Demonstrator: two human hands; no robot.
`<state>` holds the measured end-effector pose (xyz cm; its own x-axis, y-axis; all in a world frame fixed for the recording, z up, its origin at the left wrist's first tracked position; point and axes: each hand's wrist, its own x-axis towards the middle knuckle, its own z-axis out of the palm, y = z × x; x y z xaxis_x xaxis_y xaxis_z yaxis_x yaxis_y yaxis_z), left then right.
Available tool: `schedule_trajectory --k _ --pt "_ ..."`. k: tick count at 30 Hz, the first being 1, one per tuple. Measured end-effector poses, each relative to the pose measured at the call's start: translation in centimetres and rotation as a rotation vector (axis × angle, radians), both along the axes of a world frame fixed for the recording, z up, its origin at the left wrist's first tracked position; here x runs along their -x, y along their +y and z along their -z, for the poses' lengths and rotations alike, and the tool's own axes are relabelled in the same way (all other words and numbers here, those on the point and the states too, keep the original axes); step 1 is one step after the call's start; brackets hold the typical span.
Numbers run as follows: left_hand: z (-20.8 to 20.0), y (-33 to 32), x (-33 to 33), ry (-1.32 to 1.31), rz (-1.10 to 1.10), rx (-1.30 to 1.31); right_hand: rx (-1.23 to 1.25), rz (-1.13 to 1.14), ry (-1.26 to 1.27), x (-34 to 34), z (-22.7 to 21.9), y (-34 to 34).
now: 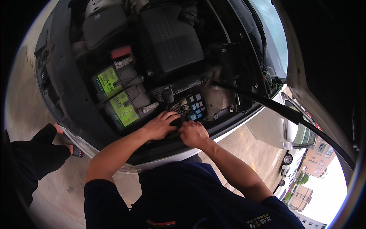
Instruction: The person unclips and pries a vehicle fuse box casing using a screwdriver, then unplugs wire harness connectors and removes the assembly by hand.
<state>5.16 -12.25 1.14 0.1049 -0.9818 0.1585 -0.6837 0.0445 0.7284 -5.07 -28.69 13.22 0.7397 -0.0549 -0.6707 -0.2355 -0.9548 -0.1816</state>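
Under the raised hood of a car, both my hands work at the near edge of a fuse box [198, 106] with several blue and grey relays in rows. My left hand [161, 126] lies over its left side, fingers stretched and apart, the tips beside a bundle of pale wires [181, 105]. Close to its right, my right hand [193, 134] is closed, fingers curled and pressed together at the near edge of the box. Whatever it pinches is hidden by the fingers. To the left sits a car battery [136, 95] with a bright green label.
A black engine cover [169, 38] lies beyond the battery. The black hood strut [263, 100] slants across the right side. The white fender edge [232, 126] runs near my right forearm. Another person's dark-clothed leg [49, 152] stands at the left; a white car [288, 156] is parked at right.
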Motion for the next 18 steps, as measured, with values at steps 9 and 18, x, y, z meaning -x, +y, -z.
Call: schedule_trajectory --k 9,18 --pt "0.1 -0.3 0.1 -0.007 -0.010 0.013 -0.077 -0.125 0.123 -1.0 -1.6 -0.1" --pt "0.6 -0.4 0.2 0.036 -0.008 0.050 -0.074 -0.128 0.062 -0.3 -1.7 0.3"
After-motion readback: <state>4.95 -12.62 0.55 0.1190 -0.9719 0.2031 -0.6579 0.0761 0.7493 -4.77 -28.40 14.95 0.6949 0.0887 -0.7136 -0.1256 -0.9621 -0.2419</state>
